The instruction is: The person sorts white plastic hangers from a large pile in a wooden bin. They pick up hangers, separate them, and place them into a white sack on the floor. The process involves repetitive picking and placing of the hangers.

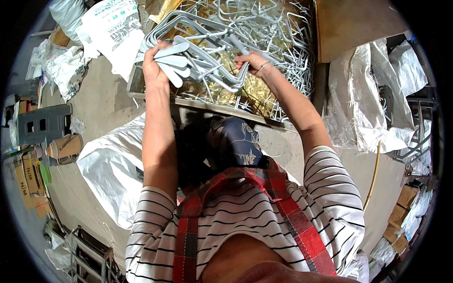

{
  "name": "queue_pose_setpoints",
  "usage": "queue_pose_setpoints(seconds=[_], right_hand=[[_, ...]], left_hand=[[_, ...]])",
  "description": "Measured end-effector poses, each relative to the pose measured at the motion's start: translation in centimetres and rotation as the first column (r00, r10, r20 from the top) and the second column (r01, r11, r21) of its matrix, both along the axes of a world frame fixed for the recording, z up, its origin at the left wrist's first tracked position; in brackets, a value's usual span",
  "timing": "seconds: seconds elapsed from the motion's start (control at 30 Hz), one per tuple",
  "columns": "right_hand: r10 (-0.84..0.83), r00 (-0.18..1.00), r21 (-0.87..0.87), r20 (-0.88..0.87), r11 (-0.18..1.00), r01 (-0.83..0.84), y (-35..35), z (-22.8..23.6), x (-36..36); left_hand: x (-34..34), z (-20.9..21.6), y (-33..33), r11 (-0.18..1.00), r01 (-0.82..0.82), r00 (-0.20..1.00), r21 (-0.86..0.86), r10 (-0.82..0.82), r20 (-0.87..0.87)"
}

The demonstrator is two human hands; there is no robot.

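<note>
My left hand [156,70] is closed round a bundle of bent pale-grey metal rods [173,60], whose flat rounded paddle ends fan out beside the fingers. Their long bent lengths stretch right, over the tray. Closed fingers also show on my right hand [255,63], a bangle at its wrist; they grip a pale-grey rod [238,45], slightly blurred, at the right side of the bundle. Below both hands, a shallow metal tray [222,107] holds a tangled heap of similar bent rods [283,61] over a yellowish, shiny lining.
A brown board [358,28] stands at the tray's right rear. White sacks lie at the far left [111,28], right [351,99] and beside my left knee [111,170]. A grey plastic stool [45,123] is at left; a thin stick [373,174] leans at right.
</note>
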State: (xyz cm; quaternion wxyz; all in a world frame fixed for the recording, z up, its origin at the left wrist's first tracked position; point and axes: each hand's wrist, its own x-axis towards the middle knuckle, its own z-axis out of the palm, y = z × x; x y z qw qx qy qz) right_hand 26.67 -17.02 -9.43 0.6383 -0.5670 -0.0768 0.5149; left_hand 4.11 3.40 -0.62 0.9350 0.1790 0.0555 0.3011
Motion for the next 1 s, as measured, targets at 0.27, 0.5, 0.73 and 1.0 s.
queue_pose_setpoints(seconds=[0.27, 0.5, 0.73, 1.0], right_hand=[[-0.216, 0.893, -0.093, 0.395, 0.958, 0.273, -10.9, 0.1, 11.2], [0.027, 0.999, 0.149, 0.041, 0.988, -0.033, -2.3, 4.3, 0.8], [0.145, 0.978, 0.229, -0.15, 0.967, -0.109, 2.6, 0.0, -0.7], [0.407, 0.386, -0.561, 0.828, 0.611, 0.558, -8.8, 4.4, 10.9]], left_hand=[[-1.8, 0.1, 2.7, 0.985, -0.167, 0.985, -0.045, 0.169, 0.038], [-1.1, 0.9, 0.6, 0.993, -0.065, 0.983, -0.096, 0.081, 0.167], [-1.0, 0.3, 0.5, 0.993, 0.048, 0.961, -0.111, -0.015, 0.277], [-4.2, 1.0, 5.1, 0.897, -0.423, 0.901, 0.125, 0.431, -0.041]])
